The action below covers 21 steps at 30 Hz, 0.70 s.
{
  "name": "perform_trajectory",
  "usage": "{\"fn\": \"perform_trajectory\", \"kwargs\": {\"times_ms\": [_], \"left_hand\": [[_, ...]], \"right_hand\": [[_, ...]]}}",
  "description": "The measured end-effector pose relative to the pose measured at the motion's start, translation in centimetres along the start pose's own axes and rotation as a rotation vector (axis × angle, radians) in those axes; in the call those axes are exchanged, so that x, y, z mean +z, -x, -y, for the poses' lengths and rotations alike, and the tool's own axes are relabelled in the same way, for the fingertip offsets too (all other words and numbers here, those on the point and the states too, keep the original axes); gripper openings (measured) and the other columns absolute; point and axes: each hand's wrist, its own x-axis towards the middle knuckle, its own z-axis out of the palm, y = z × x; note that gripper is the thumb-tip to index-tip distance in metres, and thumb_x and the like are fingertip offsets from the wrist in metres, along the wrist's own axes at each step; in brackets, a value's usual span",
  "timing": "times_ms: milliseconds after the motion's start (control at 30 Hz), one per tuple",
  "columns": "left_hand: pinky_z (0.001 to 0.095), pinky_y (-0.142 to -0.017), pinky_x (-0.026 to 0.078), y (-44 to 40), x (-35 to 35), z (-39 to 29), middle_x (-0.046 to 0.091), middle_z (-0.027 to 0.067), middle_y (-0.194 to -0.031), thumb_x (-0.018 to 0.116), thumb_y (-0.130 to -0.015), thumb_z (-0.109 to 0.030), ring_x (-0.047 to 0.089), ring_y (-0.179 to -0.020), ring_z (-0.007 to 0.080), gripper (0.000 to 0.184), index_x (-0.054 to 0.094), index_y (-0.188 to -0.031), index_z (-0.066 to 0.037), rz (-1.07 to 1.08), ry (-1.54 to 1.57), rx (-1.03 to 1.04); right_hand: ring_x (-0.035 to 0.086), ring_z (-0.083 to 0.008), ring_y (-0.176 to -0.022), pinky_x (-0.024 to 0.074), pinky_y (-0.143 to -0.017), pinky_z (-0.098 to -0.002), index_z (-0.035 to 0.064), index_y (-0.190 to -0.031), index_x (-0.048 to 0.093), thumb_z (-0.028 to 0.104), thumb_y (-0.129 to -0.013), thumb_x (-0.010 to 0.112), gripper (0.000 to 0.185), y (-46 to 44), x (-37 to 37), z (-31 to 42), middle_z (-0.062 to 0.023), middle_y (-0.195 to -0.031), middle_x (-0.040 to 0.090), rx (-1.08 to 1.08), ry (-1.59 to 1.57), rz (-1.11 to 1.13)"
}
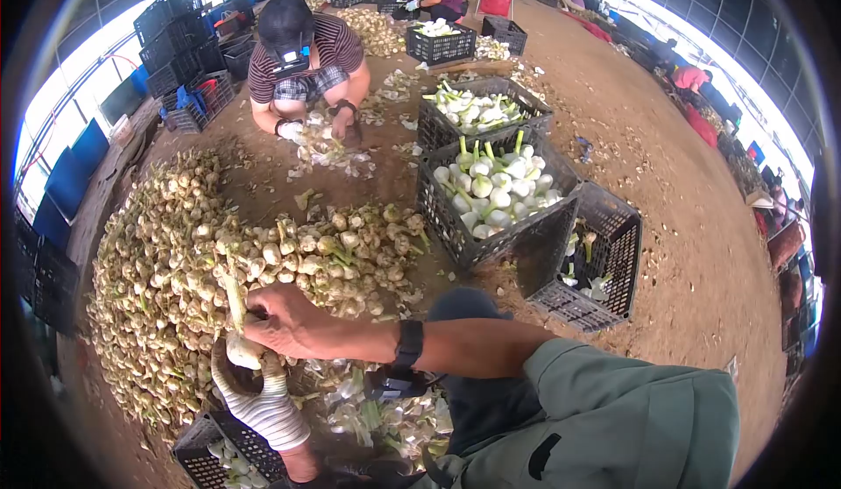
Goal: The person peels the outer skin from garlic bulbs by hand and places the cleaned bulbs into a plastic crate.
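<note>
A fresh garlic bulb (243,351) with a long upright stalk is between my two hands. My left hand (263,401), in a pale striped glove, cups the bulb from below with its fingers curled around it. My bare right hand (285,318) has its fingers closed on the lower stalk, just above the bulb; a watch is on that wrist. Behind my hands spreads a large heap of unpeeled garlic (158,287). Loose peeled skins (377,410) lie below my right forearm.
Black crates of peeled white garlic (438,191) stand ahead on the right, beside a tipped crate (626,261). Another crate (197,454) is below my left hand. Across the heap, a crouching person (302,68) handles garlic skins. Stacked crates (171,42) stand far left.
</note>
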Motion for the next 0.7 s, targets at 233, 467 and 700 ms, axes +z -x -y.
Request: {"fn": "perform_trajectory", "kwargs": {"times_ms": [233,467,700], "left_hand": [[0.0303,-0.093,0.046,0.1,-1.1,-0.4,0.056,0.0084,-0.12,0.075,-0.081,-0.003,0.055,-0.106,0.0183,0.063,0.044,-0.136,-0.001,0.016,-0.031,-0.013],[0.0299,-0.089,0.05,0.1,-1.7,-1.3,0.057,0.013,-0.121,0.075,-0.078,-0.001,0.057,-0.104,0.019,0.064,0.044,-0.134,0.005,-0.006,0.015,-0.088],[0.0298,-0.088,0.051,0.5,-1.9,-1.1,0.057,0.0134,-0.122,0.075,-0.077,0.001,0.058,-0.102,0.0181,0.063,0.046,-0.133,0.004,-0.039,-0.085,-0.076]], "right_hand": [[0.049,-0.014,-0.062,0.0461,-0.06,-0.032,-0.0027,-0.089,0.062,0.015,-0.084,0.066,0.019,-0.2,0.1,0.0,-0.0085,-0.075,0.06,-0.056,-0.165,0.035],[0.053,-0.0152,-0.062,0.0447,-0.059,-0.033,-0.0044,-0.088,0.063,0.013,-0.083,0.063,0.018,-0.8,0.2,-0.4,-0.011,-0.07,0.061,-0.026,-0.047,0.224],[0.047,-0.0133,-0.055,0.042,-0.051,-0.0327,-0.0016,-0.072,0.056,0.009,-0.081,0.065,0.017,-0.1,1.3,-0.1,-0.0065,-0.063,0.055,-0.082,-0.099,0.16]]}}
